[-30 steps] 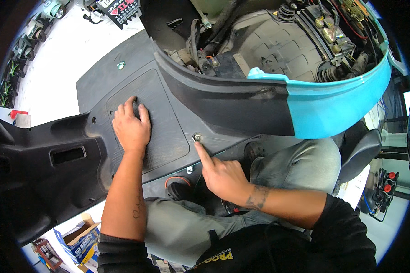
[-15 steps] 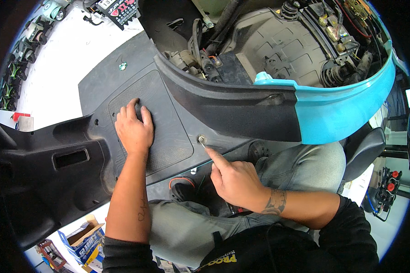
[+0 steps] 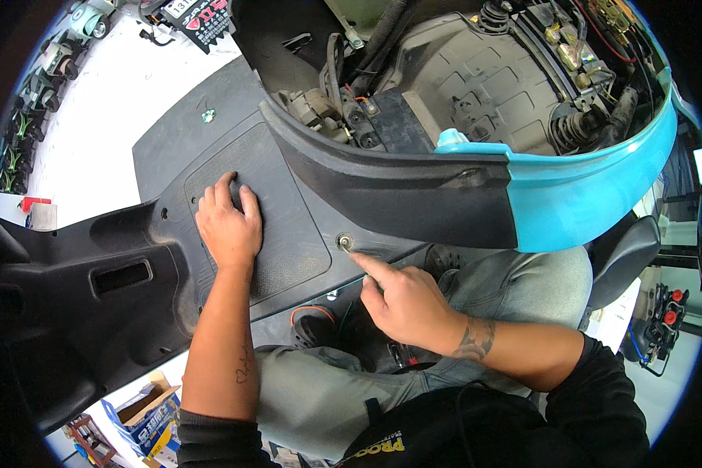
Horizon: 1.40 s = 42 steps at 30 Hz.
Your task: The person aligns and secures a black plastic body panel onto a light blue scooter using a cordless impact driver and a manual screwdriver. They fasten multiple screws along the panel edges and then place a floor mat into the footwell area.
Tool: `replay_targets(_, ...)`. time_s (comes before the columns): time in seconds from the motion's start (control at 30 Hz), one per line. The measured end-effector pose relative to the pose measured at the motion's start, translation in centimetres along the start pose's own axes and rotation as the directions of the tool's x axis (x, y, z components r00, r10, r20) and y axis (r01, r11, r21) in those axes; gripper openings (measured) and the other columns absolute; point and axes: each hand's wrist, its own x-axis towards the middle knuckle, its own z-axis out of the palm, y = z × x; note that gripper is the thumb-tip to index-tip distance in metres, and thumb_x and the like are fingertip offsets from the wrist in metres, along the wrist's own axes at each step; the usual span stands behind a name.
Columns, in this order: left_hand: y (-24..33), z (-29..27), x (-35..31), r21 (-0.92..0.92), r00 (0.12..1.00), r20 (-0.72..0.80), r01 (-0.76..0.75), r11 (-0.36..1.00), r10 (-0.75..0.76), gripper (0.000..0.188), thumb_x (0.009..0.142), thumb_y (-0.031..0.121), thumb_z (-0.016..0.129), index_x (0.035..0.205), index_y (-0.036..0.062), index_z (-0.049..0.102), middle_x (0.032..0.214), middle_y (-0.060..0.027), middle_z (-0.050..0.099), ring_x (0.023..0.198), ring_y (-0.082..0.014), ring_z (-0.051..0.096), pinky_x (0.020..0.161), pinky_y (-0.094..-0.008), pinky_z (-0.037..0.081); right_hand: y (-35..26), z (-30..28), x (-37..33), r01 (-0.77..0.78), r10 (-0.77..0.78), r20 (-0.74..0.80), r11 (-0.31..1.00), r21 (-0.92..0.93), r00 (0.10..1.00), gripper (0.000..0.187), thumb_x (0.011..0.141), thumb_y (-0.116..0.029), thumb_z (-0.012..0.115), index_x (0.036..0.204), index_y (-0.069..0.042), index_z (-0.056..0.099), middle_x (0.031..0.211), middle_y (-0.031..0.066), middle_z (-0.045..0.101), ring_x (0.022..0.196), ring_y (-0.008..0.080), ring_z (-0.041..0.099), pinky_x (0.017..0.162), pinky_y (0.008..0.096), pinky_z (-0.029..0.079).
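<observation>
My left hand [image 3: 230, 226] lies on the textured footrest panel [image 3: 288, 263] of a scooter's black floorboard, fingers and thumb apart, holding nothing that I can see. To its right my right hand [image 3: 409, 303] points with the index finger stretched out and the other fingers curled under. The fingertip is right at a metal bolt [image 3: 345, 242] set in a round recess of the floorboard; whether it touches the bolt I cannot tell. Nothing shows plainly in this hand, though its palm side is hidden.
A black and turquoise body panel [image 3: 593, 207] curves round the open bay, where a coil spring [image 3: 569, 129] and wiring show. A black front cover [image 3: 78, 312] stretches left. A small green-white item [image 3: 208, 115] lies on the floorboard. A cardboard box [image 3: 144, 417] stands lower left.
Both hands stay nearly in place; the right fingertip remains beside the bolt. The whole view has shifted very slightly.
</observation>
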Motion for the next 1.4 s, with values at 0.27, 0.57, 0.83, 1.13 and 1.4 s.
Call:
replay_targets(0.27, 0.1, 0.0, 0.1, -0.025, 1.000, -0.008, 0.000, 1.000, 0.000, 0.036, 0.099, 0.029, 0.066, 0.130, 0.0119, 0.071, 0.109, -0.0125, 0.069, 0.104, -0.0342, 0.065, 0.092, -0.0464, 0.049, -0.1, 0.0, 0.2, -0.090, 0.081, 0.057, 0.979, 0.181, 0.995, 0.041, 0.101, -0.016, 0.060, 0.137, 0.002, 0.067, 0.080, 0.0262, 0.072, 0.074, 0.0440, 0.071, 0.072, 0.0543, 0.056)
replay_targets(0.57, 0.2, 0.1, 0.0, 0.002, 1.000, -0.030, -0.003, 1.000, 0.003, 0.035, 0.099, 0.029, 0.066, 0.130, 0.0122, 0.071, 0.111, -0.0119, 0.069, 0.106, -0.0340, 0.065, 0.093, -0.0469, 0.049, 0.9, 2.2, 0.1, -0.399, 0.291, 0.285, 0.495, 0.772, 0.913, 0.045, 0.111, -0.010, 0.050, 0.155, -0.004, 0.054, 0.072, -0.0060, 0.045, 0.056, 0.0049, 0.038, 0.051, 0.0254, 0.036)
replay_targets(0.83, 0.4, 0.0, 0.0, 0.009, 1.000, 0.006, 0.022, 1.000, -0.022, 0.035, 0.100, 0.030, 0.065, 0.130, 0.0125, 0.070, 0.110, -0.0123, 0.069, 0.105, -0.0342, 0.065, 0.093, -0.0466, 0.049, 0.8, 5.7, -0.8, -0.275, 0.357, 0.149, 0.333, 0.902, 0.922, 0.034, 0.113, -0.014, 0.053, 0.146, -0.007, 0.057, 0.073, -0.0061, 0.047, 0.058, 0.0037, 0.041, 0.051, 0.0244, 0.035)
replay_targets(1.13, 0.0, 0.2, 0.1, -0.005, 1.000, -0.001, 0.002, 1.000, -0.002, 0.035, 0.099, 0.028, 0.066, 0.130, 0.0121, 0.070, 0.109, -0.0126, 0.069, 0.104, -0.0348, 0.065, 0.091, -0.0470, 0.050, 1.5, 5.9, -1.7, -0.216, 0.331, -0.029, 0.677, 0.704, 0.943, 0.030, 0.113, -0.018, 0.058, 0.138, -0.001, 0.060, 0.072, -0.0046, 0.052, 0.063, 0.0036, 0.047, 0.056, 0.0252, 0.041)
replay_targets(1.4, 0.2, -0.1, 0.0, -0.005, 1.000, -0.008, -0.002, 1.000, 0.002, 0.034, 0.099, 0.027, 0.066, 0.128, 0.0112, 0.071, 0.110, -0.0135, 0.069, 0.104, -0.0358, 0.065, 0.091, -0.0474, 0.050, 0.4, 3.9, -0.6, -0.258, 0.347, -0.042, 0.767, 0.587, 0.937, 0.028, 0.111, -0.017, 0.058, 0.132, 0.001, 0.065, 0.071, -0.0035, 0.055, 0.062, 0.0062, 0.049, 0.056, 0.0290, 0.042)
